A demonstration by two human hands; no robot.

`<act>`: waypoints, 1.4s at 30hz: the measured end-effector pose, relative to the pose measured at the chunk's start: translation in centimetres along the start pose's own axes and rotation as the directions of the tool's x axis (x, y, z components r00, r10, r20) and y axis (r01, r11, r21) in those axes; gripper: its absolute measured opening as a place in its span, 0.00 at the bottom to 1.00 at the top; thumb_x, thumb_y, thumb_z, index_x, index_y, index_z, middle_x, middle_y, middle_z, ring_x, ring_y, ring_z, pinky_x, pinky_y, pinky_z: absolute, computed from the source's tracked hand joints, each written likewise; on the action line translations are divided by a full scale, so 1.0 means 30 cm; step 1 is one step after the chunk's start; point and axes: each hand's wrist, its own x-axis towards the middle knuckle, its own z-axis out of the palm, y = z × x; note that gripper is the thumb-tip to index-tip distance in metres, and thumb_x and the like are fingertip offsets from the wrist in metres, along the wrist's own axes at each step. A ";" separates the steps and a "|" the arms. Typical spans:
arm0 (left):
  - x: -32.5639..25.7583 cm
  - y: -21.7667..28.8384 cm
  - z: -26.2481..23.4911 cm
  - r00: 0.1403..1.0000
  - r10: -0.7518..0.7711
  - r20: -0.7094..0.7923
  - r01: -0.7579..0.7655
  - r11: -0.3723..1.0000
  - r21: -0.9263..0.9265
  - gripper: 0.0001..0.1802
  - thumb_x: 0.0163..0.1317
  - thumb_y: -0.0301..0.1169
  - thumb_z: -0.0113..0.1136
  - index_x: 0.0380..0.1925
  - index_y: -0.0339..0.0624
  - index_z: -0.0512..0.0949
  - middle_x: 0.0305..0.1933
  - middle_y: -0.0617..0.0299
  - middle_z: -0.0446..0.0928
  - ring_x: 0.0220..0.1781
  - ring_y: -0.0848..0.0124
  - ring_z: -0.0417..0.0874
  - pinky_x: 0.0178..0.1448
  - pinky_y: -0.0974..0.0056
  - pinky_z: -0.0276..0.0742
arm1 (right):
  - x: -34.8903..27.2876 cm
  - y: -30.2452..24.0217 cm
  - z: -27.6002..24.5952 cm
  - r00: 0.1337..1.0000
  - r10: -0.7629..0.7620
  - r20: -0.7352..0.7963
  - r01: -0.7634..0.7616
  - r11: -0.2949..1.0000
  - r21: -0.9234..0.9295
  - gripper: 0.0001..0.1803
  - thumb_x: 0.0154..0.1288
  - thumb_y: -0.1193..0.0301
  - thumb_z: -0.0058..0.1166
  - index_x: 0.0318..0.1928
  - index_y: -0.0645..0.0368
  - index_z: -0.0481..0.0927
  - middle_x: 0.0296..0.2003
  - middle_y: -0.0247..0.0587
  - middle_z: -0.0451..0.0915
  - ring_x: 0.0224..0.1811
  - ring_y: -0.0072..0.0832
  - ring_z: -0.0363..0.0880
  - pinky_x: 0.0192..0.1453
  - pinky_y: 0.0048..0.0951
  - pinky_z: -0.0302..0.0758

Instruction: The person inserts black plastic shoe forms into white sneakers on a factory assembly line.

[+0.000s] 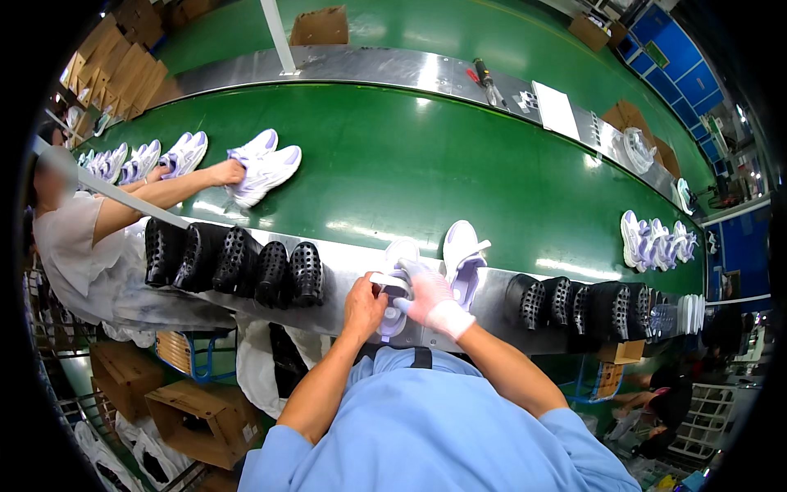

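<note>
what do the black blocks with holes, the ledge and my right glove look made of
Black blocks: probably moulded plastic, semi-gloss, judging by the regular holes and small highlights.
Ledge: likely bare sheet metal, smooth, since it's grey with soft reflections.
Glove: apparently thin knitted fabric, matte, white to pinkish and close-fitting; the fibre can't be told.

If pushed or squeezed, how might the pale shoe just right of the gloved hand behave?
The shoe is unlikely to roll, appearing to sit sole-down. Its upper would probably flex, since its opening spreads loosely. It may slide, as the metal ledge beside it looks smooth.
</note>
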 end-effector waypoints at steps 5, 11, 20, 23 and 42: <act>0.017 -0.042 -0.020 0.999 -0.041 -0.016 0.040 0.998 -0.057 0.07 0.60 0.19 0.60 0.37 0.38 0.83 0.40 0.50 0.83 0.41 0.56 0.86 0.48 0.56 0.81 | 0.010 0.137 0.092 0.949 -0.055 0.310 0.029 0.996 0.089 0.20 0.53 0.75 0.61 0.49 0.58 0.81 0.50 0.48 0.83 0.53 0.55 0.80 0.57 0.48 0.78; -0.010 -0.110 0.026 1.000 0.003 -0.023 -0.005 0.992 -0.123 0.12 0.61 0.20 0.62 0.46 0.39 0.84 0.41 0.53 0.83 0.39 0.64 0.85 0.46 0.60 0.82 | 0.007 0.017 0.120 0.966 -0.212 0.148 0.230 0.966 -0.116 0.28 0.50 0.77 0.59 0.56 0.58 0.80 0.50 0.53 0.82 0.60 0.52 0.78 0.65 0.48 0.74; 0.020 -0.019 -0.056 0.983 0.050 0.177 -0.042 0.998 -0.046 0.20 0.59 0.24 0.67 0.54 0.43 0.84 0.45 0.51 0.81 0.47 0.54 0.83 0.55 0.55 0.80 | -0.070 0.068 0.083 0.920 0.353 0.170 -0.371 0.924 0.091 0.25 0.64 0.60 0.62 0.59 0.56 0.81 0.45 0.58 0.85 0.50 0.52 0.84 0.55 0.47 0.81; -0.002 0.090 -0.073 0.970 0.130 0.205 -0.146 0.987 0.063 0.18 0.58 0.24 0.67 0.50 0.43 0.84 0.52 0.52 0.78 0.55 0.52 0.80 0.58 0.51 0.77 | -0.059 0.095 0.088 0.956 0.247 0.157 -0.256 0.966 0.041 0.19 0.67 0.61 0.59 0.56 0.53 0.83 0.47 0.57 0.84 0.52 0.53 0.83 0.56 0.48 0.79; 0.069 -0.131 0.044 0.914 -0.255 0.315 0.354 0.881 -0.313 0.13 0.76 0.38 0.59 0.36 0.40 0.83 0.31 0.68 0.80 0.32 0.78 0.76 0.36 0.68 0.72 | -0.056 0.183 0.141 0.873 0.474 0.116 -0.484 0.812 0.327 0.26 0.78 0.51 0.50 0.43 0.63 0.87 0.30 0.55 0.83 0.33 0.42 0.80 0.44 0.42 0.76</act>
